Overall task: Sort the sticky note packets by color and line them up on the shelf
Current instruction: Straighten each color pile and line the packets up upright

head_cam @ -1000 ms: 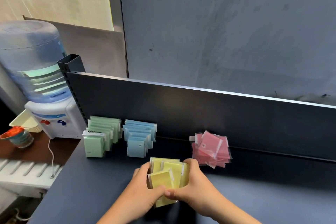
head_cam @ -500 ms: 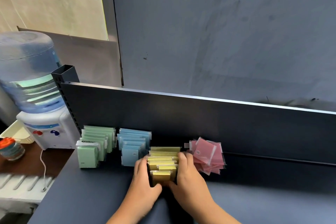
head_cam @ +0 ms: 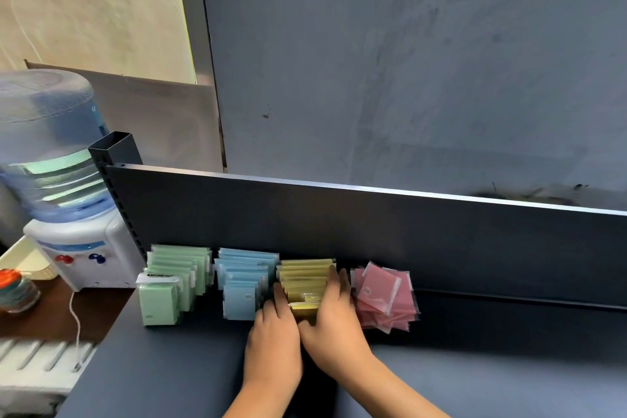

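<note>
Sticky note packets stand on the dark shelf point(head_cam: 176, 363) in the head view, the only view given. Against the back panel point(head_cam: 407, 234) run three upright rows: green row point(head_cam: 173, 278) at the left end, blue row point(head_cam: 242, 282) just beside it, yellow row point(head_cam: 305, 278) next along. To the right of the yellow row lies a pink heap point(head_cam: 385, 297), loose and tilted, not yet lined up.

The left hand point(head_cam: 274, 332) presses against the left flank of the yellow row, fingers fairly straight along the packets. The right hand point(head_cam: 334, 326) presses the right flank, fingers extended toward the panel, with its side close to the pink heap. Neither hand is closed round a packet; both squeeze the row between flat fingers.

The step in hand looks like squaring up the yellow row so it sits tight and parallel to the blue one. That row seems nearly settled. The next move probably calls for letting go of the yellow without toppling it, then gathering the pink heap, standing its packets upright and setting them in a fourth row. Off the shelf's left end stands a water dispenser point(head_cam: 64, 214).
</note>
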Available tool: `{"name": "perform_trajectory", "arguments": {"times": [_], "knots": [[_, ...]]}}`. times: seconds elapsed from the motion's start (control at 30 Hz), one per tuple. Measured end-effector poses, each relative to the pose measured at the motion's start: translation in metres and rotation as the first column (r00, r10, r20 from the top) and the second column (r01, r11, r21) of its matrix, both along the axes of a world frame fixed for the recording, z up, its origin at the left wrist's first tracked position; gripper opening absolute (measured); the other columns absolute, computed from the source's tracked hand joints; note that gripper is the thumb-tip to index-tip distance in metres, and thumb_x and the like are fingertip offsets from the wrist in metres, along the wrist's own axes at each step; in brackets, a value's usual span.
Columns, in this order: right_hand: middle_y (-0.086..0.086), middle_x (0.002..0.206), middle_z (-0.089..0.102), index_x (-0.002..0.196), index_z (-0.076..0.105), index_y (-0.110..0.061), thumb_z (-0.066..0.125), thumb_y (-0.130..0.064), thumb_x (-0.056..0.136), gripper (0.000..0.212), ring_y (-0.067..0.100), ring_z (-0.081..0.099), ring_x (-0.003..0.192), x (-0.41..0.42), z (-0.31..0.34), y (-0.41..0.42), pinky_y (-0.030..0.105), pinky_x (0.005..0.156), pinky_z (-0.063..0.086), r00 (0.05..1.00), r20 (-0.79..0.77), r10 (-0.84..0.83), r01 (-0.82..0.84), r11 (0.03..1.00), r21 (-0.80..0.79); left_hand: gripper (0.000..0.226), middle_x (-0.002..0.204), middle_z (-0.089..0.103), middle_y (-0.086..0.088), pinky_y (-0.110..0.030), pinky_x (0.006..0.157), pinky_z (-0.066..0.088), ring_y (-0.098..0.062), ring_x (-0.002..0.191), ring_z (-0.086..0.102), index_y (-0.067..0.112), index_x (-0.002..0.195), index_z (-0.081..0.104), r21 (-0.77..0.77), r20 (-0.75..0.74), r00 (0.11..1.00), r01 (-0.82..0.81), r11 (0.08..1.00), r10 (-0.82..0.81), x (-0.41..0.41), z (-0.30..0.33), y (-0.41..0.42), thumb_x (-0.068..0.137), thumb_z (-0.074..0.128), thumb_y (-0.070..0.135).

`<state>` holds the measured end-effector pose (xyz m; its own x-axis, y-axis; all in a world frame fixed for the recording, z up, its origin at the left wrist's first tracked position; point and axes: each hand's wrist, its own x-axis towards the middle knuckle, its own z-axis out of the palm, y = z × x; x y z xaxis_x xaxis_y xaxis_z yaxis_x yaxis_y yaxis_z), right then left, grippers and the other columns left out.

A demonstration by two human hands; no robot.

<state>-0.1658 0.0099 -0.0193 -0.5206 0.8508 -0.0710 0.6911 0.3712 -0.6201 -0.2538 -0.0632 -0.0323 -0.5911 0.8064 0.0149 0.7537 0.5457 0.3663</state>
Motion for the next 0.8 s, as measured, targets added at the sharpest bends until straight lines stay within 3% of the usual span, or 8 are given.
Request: {"name": "perform_trajectory", "arguments": {"times": [0.13, 0.3, 0.4, 0.5, 0.63, 0.73, 0.8], "knots": [[0.015, 0.170, 0.013, 0.166, -0.004, -0.016, 0.065, -0.032, 0.083, 0.109, 0.034, 0.021, 0.158, -0.005, 0.005, 0.008, 0.044, 0.126, 0.030, 0.999, -0.025, -0.037, 0.036, 0.998, -0.049, 0.080, 0.149, 0.044, -0.006, -0.035, 0.105, 0.048, -0.022, 0.133, 0.051, 0.011, 0.161, -0.004, 0.008, 0.087, 0.996, -0.037, 0.999, 0.036, 0.000, 0.003, 0.009, 0.102, 0.047, 0.024], [0.029, 0.171, -0.010, 0.164, -0.017, -0.007, 0.048, -0.023, 0.095, 0.096, 0.043, 0.000, 0.160, -0.006, 0.021, 0.002, 0.045, 0.129, 0.018, 0.999, 0.042, -0.006, 0.007, 0.999, -0.038, 0.082, 0.152, 0.042, -0.008, -0.038, 0.096, 0.053, -0.025, 0.126, 0.059, 0.012, 0.161, -0.005, -0.029, 0.126, 0.992, -0.024, 0.999, 0.028, -0.002, 0.011, 0.016, 0.100, 0.046, 0.031], [0.027, 0.171, -0.012, 0.165, -0.008, -0.008, 0.044, -0.028, 0.099, 0.086, 0.044, 0.007, 0.159, -0.002, 0.044, -0.009, 0.043, 0.129, 0.017, 0.996, 0.057, 0.067, -0.065, 0.997, -0.031, 0.086, 0.153, 0.040, -0.009, -0.038, 0.091, 0.054, -0.025, 0.123, 0.061, 0.012, 0.161, -0.003, -0.034, 0.183, 0.983, -0.014, 0.999, 0.020, -0.005, 0.013, 0.018, 0.097, 0.049, 0.039], [0.017, 0.171, 0.010, 0.159, 0.021, -0.014, 0.054, -0.020, 0.097, 0.070, 0.035, 0.030, 0.151, 0.016, 0.060, -0.004, 0.040, 0.123, 0.031, 0.978, 0.100, 0.183, -0.190, 0.980, 0.064, 0.082, 0.150, 0.044, -0.009, -0.038, 0.086, 0.053, -0.026, 0.118, 0.064, 0.012, 0.161, 0.004, 0.007, 0.205, 0.978, -0.051, 0.999, 0.048, -0.003, 0.012, 0.016, 0.097, 0.050, 0.037], [0.002, 0.138, 0.053, 0.135, 0.053, -0.024, 0.055, -0.035, 0.093, 0.044, 0.027, 0.053, 0.126, 0.049, 0.077, 0.034, 0.041, 0.106, 0.045, 0.971, 0.178, 0.158, -0.201, 0.945, 0.257, 0.076, 0.133, 0.058, -0.013, -0.041, 0.066, 0.057, -0.033, 0.094, 0.073, 0.007, 0.153, 0.034, 0.136, 0.066, 0.996, -0.062, 0.989, 0.054, 0.003, 0.010, 0.012, 0.091, 0.067, 0.034], [-0.002, 0.128, 0.060, 0.127, 0.065, -0.027, 0.055, -0.051, 0.089, 0.046, 0.027, 0.057, 0.118, 0.075, 0.090, 0.071, 0.043, 0.099, 0.050, 0.962, 0.265, 0.067, -0.153, 0.934, 0.321, 0.072, 0.118, 0.056, -0.018, -0.034, 0.043, 0.055, -0.030, 0.061, 0.071, -0.002, 0.135, 0.053, 0.190, -0.127, 0.992, 0.015, 0.982, 0.009, 0.007, 0.013, 0.013, 0.075, 0.084, 0.024], [-0.003, 0.132, 0.058, 0.132, 0.064, -0.029, 0.069, -0.058, 0.084, 0.056, 0.024, 0.055, 0.123, 0.092, 0.090, 0.089, 0.039, 0.104, 0.048, 0.955, 0.288, 0.076, -0.148, 0.960, 0.236, 0.062, 0.110, 0.050, -0.017, -0.030, 0.038, 0.053, -0.025, 0.057, 0.066, -0.002, 0.122, 0.058, 0.270, -0.224, 0.975, 0.066, 0.961, -0.004, 0.012, 0.021, 0.014, 0.071, 0.086, 0.020]]}}
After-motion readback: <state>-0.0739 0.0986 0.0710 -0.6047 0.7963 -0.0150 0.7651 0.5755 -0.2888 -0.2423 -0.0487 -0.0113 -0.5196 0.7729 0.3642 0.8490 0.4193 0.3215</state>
